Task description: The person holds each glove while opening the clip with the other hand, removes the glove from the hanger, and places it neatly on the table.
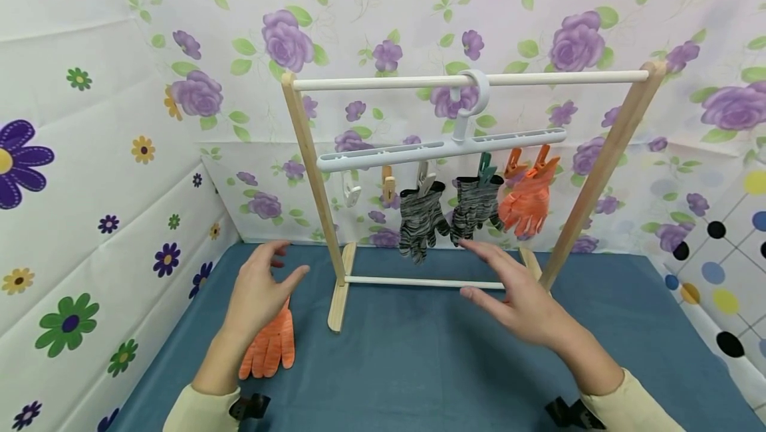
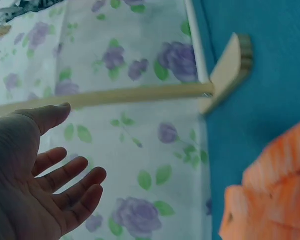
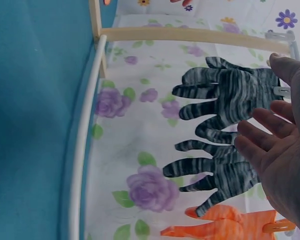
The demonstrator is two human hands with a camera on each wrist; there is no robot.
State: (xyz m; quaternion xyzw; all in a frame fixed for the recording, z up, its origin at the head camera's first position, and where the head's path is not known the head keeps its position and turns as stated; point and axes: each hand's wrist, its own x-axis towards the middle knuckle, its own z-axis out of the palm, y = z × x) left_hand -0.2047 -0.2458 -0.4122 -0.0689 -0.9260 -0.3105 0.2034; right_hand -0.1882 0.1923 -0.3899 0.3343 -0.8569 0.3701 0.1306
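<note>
My left hand [image 1: 260, 292] hovers left of the wooden rack with fingers spread, holding nothing. Beneath that forearm an orange glove [image 1: 272, 345] lies on the table, partly hidden. My right hand [image 1: 523, 296] is held in front of the hanging gloves, its fingers extended and apart from any grip. A grey-striped glove [image 1: 421, 219] hangs from a pale clip [image 1: 426, 178], and a second grey-striped glove [image 1: 473, 206] from a green clip [image 1: 486, 169]. Farther right, another orange glove [image 1: 529, 203] hangs by orange clips. All hang from a white hanger [image 1: 443, 148].
The wooden rack [image 1: 604, 173] stands on the blue cloth [image 1: 407, 352], its white top rod [image 1: 383, 83] carrying the hanger's hook. A white clip [image 1: 351, 189] and a tan clip [image 1: 388, 184] hang without gloves. Flowered sheets [image 1: 383, 13] enclose the back and sides.
</note>
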